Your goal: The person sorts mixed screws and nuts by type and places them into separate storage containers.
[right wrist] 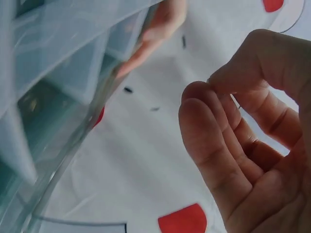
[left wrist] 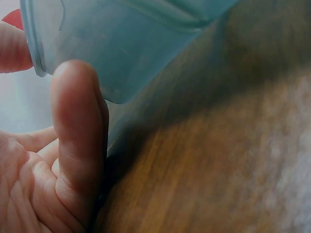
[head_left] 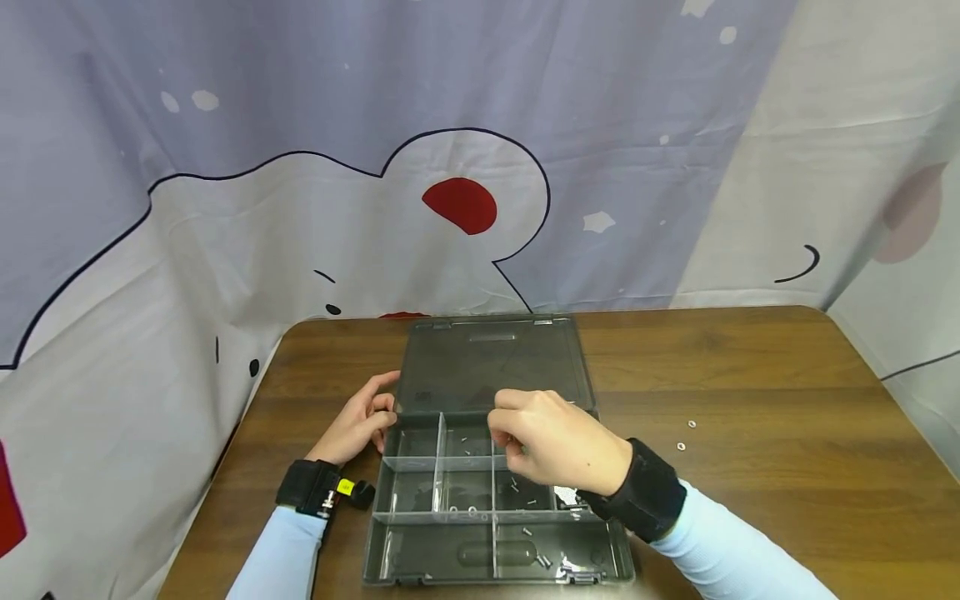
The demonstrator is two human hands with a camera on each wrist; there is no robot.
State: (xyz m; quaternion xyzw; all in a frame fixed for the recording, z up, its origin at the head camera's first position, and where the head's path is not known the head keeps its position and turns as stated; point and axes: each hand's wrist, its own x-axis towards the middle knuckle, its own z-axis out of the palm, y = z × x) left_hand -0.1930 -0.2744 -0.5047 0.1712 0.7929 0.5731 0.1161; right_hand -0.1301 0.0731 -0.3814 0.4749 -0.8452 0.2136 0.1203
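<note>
A translucent grey compartment box (head_left: 427, 546) lies on the table with its lid (head_left: 495, 362) folded back. My left hand (head_left: 356, 427) holds the box's left side near the hinge; in the left wrist view its thumb (left wrist: 77, 121) lies along the wall, and a finger is at the rim. Above the right-hand compartments, my right hand (head_left: 555, 437) is curled with thumb and fingertips together. A tiny shiny piece (right wrist: 209, 80) peeks from that pinch, mostly hidden by the fingers. Small screws (head_left: 543, 561) and white washers (head_left: 472, 509) lie in separate compartments.
Two more white washers, one farther back (head_left: 692, 424) and one nearer (head_left: 681, 447), lie on the wooden table (head_left: 787, 467) right of the box. Upright dividers (head_left: 437, 467) split the box. A printed cloth (head_left: 637, 167) hangs behind the table.
</note>
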